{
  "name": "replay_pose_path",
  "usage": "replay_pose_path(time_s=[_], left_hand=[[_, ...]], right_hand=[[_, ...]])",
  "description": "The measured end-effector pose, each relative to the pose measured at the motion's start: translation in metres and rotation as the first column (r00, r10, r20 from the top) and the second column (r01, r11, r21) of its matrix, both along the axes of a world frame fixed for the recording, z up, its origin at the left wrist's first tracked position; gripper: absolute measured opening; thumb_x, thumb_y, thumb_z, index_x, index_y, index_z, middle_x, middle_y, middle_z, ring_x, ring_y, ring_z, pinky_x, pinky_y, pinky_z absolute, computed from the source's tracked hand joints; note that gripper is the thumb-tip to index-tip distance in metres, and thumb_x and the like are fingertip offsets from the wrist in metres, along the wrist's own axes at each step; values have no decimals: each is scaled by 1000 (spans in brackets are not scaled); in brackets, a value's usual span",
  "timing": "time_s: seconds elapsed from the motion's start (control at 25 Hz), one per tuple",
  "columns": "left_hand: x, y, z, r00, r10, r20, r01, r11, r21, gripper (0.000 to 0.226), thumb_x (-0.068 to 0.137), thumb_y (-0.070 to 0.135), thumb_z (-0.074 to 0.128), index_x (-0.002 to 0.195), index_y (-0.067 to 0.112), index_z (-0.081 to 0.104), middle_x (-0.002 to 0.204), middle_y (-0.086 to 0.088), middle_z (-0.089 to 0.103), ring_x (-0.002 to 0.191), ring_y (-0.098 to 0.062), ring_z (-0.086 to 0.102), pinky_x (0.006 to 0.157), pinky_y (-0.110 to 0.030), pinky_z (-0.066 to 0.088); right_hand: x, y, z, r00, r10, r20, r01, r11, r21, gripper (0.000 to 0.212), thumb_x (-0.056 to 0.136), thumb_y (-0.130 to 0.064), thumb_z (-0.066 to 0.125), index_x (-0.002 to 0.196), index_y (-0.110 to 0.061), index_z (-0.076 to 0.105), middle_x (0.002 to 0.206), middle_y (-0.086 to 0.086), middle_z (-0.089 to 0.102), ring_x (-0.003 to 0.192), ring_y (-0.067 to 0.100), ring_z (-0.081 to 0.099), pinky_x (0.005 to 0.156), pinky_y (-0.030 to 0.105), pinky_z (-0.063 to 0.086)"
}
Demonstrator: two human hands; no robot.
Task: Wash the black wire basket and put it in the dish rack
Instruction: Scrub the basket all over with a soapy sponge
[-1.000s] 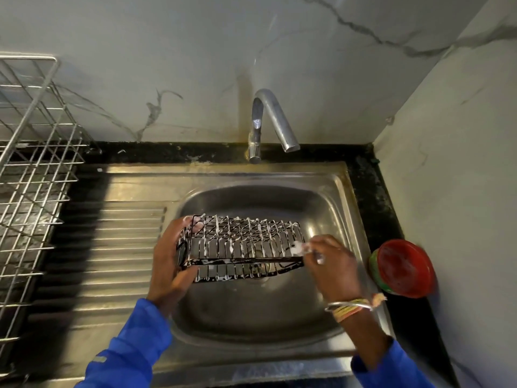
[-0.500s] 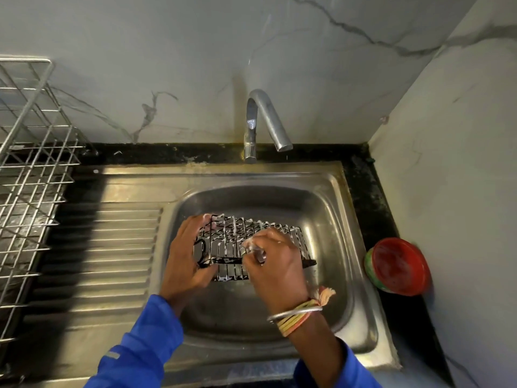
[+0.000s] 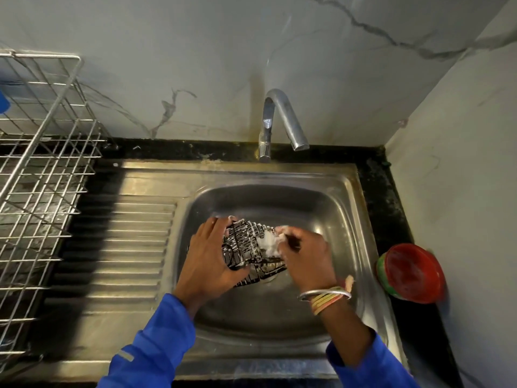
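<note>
The black wire basket point(image 3: 246, 247), streaked with white soap foam, is held tilted over the steel sink bowl point(image 3: 330, 214). My left hand point(image 3: 212, 259) grips its left end, thumb and fingers curled round the wires. My right hand point(image 3: 305, 256) holds a small foamy scrubber point(image 3: 268, 240) pressed against the basket's right side; most of the scrubber is hidden by foam and fingers. The steel dish rack point(image 3: 42, 191) stands on the counter at the far left.
A chrome tap point(image 3: 277, 121) arches over the back of the sink, no water running. The ribbed drainboard point(image 3: 120, 247) lies between sink and rack. A red round container point(image 3: 411, 273) sits on the black counter at the right, beside the wall.
The basket has been turned and tilted, so it looks shorter. My right hand moved from the basket's right end leftward across its wires with the scrubber. My left hand kept its grip.
</note>
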State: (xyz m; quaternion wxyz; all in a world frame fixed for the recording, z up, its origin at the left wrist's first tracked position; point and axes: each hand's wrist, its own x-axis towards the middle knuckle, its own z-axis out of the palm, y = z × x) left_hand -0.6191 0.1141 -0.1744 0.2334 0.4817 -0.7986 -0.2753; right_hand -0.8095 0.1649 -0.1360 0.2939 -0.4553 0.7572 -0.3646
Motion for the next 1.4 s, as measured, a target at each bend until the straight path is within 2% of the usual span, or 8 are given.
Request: replay_pose_path(time_s=[0.16, 0.32, 0.48, 0.64, 0.84, 1.12, 1.24, 1.4], left_hand=[[-11, -3, 1, 997, -21, 74, 15, 996, 92, 92, 60, 67, 72, 136, 22, 47, 126, 4, 54, 113, -21, 55, 94, -48, 50], [-27, 2, 4, 989, -71, 132, 56, 992, 115, 101, 55, 76, 66, 137, 21, 45, 127, 4, 52, 114, -20, 56, 97, -43, 49], [-26, 2, 1, 981, -73, 179, 45, 987, 155, 105, 55, 74, 69, 142, 22, 40, 134, 3, 47, 122, -19, 49, 105, -37, 41], [-31, 7, -1, 959, -141, 244, 102, 981, 166, 97, 58, 64, 80, 137, 21, 43, 125, 5, 47, 114, -16, 46, 103, -38, 43], [-30, 6, -1, 991, -76, 112, 43, 961, 273, 123, 53, 60, 82, 153, 16, 27, 146, -1, 43, 134, -22, 42, 114, -40, 38], [-40, 8, -2, 986, -121, 118, 90, 967, 239, 123, 52, 62, 86, 153, 20, 28, 147, 3, 45, 135, -19, 46, 114, -42, 40], [-34, -2, 6, 984, -88, 153, 34, 946, 323, 125, 53, 65, 85, 155, 21, 27, 148, 3, 46, 131, -18, 51, 111, -41, 41], [-2, -23, 3, 988, -106, -114, 148, 865, 479, 93, 67, 71, 77, 145, 29, 48, 135, 13, 59, 119, -2, 60, 95, -21, 49]], right_hand=[[13, -6, 17, 994, 107, -27, -109, 990, -88, 16, 86, -10, 64, 97, -16, 74, 91, -9, 71, 80, -6, 64, 79, 11, 51], [26, -11, 7, 917, 220, -332, -259, 963, -75, 20, 75, -8, 59, 91, -7, 72, 89, 8, 67, 85, 24, 63, 84, 31, 52], [22, -3, 9, 843, 277, -460, -325, 945, -28, 12, 80, -1, 60, 85, -5, 71, 86, 8, 67, 82, 24, 64, 77, 27, 50], [19, -30, 10, 965, 170, -199, -176, 984, -14, 18, 92, -9, 56, 100, -9, 72, 102, 4, 68, 93, 15, 63, 88, 17, 44], [27, 4, 7, 860, 360, -361, -387, 922, -4, 17, 80, 5, 59, 90, -1, 71, 93, 13, 66, 88, 29, 62, 82, 38, 53], [31, -26, -6, 928, 189, -321, -183, 982, 49, 26, 89, -3, 55, 109, -11, 68, 110, 7, 66, 103, 22, 61, 95, 30, 47], [23, -20, -6, 948, 191, -255, -185, 982, 47, 30, 83, 4, 57, 106, -10, 72, 104, 8, 70, 96, 22, 64, 87, 12, 40], [13, -35, -5, 979, 135, -150, -132, 991, 30, 30, 82, 7, 58, 103, -8, 73, 103, 5, 73, 96, 15, 66, 82, -5, 33]])
